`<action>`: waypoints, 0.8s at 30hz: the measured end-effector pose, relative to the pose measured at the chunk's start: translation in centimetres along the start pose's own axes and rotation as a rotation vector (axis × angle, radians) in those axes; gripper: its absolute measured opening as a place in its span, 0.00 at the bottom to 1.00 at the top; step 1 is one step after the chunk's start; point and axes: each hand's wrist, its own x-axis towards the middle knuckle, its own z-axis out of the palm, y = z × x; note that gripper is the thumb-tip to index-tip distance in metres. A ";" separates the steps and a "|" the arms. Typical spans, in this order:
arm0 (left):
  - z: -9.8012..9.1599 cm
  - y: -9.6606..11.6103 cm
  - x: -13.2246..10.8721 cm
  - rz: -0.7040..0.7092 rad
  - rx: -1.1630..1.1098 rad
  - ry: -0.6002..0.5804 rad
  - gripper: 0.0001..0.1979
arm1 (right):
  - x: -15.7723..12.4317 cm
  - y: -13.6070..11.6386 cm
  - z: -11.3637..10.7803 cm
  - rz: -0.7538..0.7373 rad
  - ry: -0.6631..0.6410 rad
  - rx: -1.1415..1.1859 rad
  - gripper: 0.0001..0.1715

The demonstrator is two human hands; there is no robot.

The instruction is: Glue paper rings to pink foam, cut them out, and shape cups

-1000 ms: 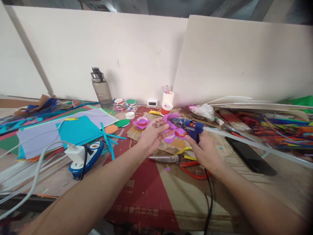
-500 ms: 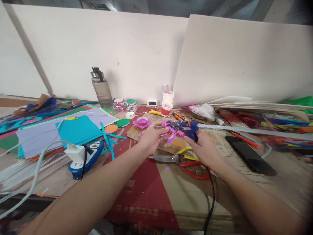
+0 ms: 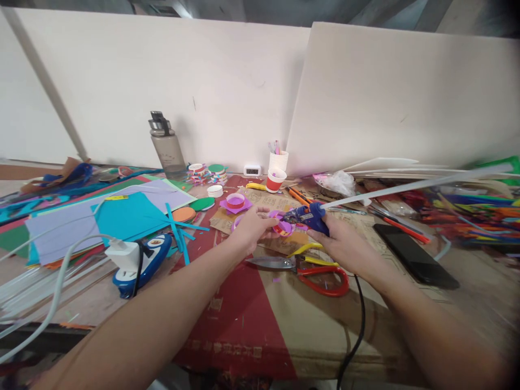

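My right hand (image 3: 341,241) is wrapped round a blue hot glue gun (image 3: 312,216), from whose back a long clear glue stick (image 3: 410,187) slants up to the right. The gun's nozzle points left, at a purple paper piece with a red ring (image 3: 283,226). My left hand (image 3: 254,230) pinches that piece from its left side; the fingertips partly cover it. Just beyond, another purple paper piece with a ring (image 3: 235,202) lies on the cardboard. Red-handled scissors (image 3: 323,279) and a yellow-handled tool (image 3: 312,253) lie below the hands.
To the left are a power strip (image 3: 144,265), blue paper sheets (image 3: 124,219) and cut strips. A bottle (image 3: 166,146), paper cups (image 3: 277,179) and a small clock (image 3: 252,170) stand at the back. On the right lie a phone (image 3: 414,254) and colourful pipe cleaners (image 3: 479,216).
The glue gun has tilted, so its glue stick's far end has swung upward. The ringed purple piece in my left hand has shifted slightly lower, and the gun's cord has moved right.
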 end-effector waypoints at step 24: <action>7.3 7.9 -2.2 0.942 0.765 -0.514 0.08 | -0.1 0.2 -0.7 -0.076 -0.142 -0.056 0.09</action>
